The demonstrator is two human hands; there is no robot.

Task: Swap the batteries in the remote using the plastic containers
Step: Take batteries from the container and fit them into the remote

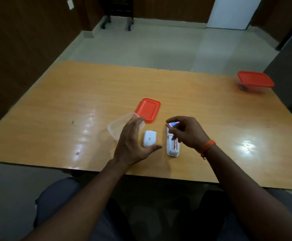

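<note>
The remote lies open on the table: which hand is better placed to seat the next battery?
Probably the right hand: it is over the remote, pinching a battery. The left hand is open beside the battery cover.

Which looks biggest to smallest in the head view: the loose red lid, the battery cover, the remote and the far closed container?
1. Loose red lid
2. Far closed container, though distance shrinks it, so unsure against the lid
3. Remote, partly hidden by the right hand
4. Battery cover
</note>
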